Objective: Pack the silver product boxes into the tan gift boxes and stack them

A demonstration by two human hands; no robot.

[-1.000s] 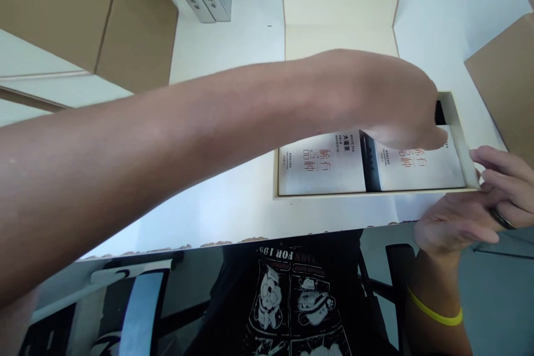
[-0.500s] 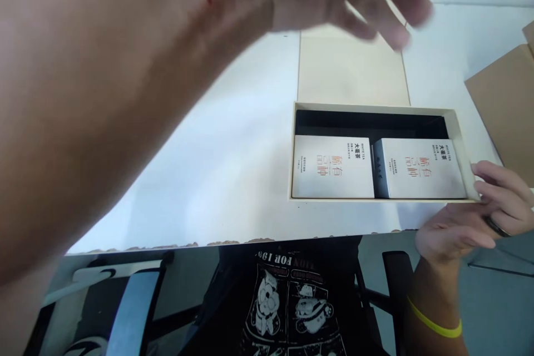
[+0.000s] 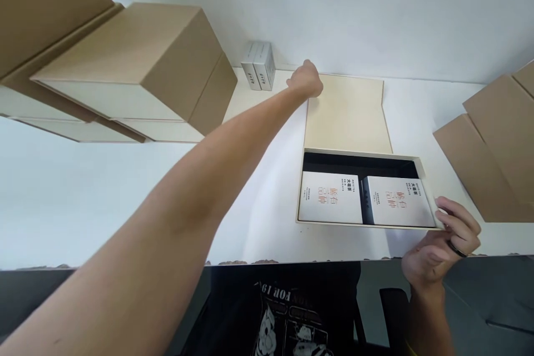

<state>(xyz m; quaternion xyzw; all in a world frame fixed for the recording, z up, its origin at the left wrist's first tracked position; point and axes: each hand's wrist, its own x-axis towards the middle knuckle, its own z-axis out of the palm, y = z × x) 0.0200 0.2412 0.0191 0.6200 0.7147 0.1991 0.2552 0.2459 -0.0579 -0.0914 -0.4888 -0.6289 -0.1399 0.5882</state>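
Observation:
An open cream gift box (image 3: 354,151) lies on the table, its lid flap (image 3: 350,117) folded back flat behind it. Inside, along the near side, sit two white tea boxes, a left one (image 3: 315,208) and a right one (image 3: 396,214); the black interior (image 3: 359,162) shows behind them. My right hand (image 3: 444,236), wearing a black ring, has its curled fingers at the gift box's right end. My left hand (image 3: 306,80) reaches to the flap's far left corner, right of two small upright boxes (image 3: 258,67); most of its fingers are hidden.
Large tan and cream boxes (image 3: 175,61) are stacked at the left. Brown cardboard pieces (image 3: 496,161) lie at the right. The table's ragged near edge (image 3: 262,261) runs in front of my body, and a white wall (image 3: 354,16) rises behind the table.
My left hand has moved from close to the camera out to the table's far side. The view has shifted, revealing the stacked boxes. My right hand stays at the gift box's end.

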